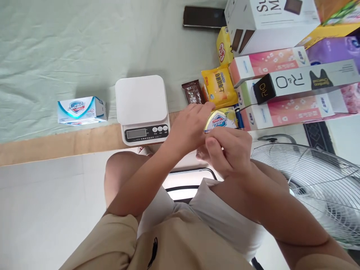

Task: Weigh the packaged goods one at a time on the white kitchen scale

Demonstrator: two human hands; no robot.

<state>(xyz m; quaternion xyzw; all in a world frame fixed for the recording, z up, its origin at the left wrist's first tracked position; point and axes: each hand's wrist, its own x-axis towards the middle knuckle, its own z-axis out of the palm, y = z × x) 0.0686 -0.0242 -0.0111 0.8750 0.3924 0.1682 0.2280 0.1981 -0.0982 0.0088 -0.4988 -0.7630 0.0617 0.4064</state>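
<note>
My left hand [191, 125] reaches across at the front edge of the table. Its fingers curl over the left end of a yellow Safeguard soap box [221, 119], and the thumb is hidden. Close below that box, my right hand [232, 150] is closed, thumb against bent fingers; whatever might be inside it is hidden. A yellow snack packet [221, 86] touches the far side of the soap box, beside a small brown packet [193, 92]. Left of my hands lies a white digital kitchen scale [142, 99] with a bare platform. A blue and white Safeguard box [81, 109] stands farther left.
At the right, several pink and white boxes [292, 108] are stacked under a long R&O box [309, 80]. A large white box [281, 28] and a dark phone [204, 17] lie behind. A fan [317, 180] stands below the table's right side.
</note>
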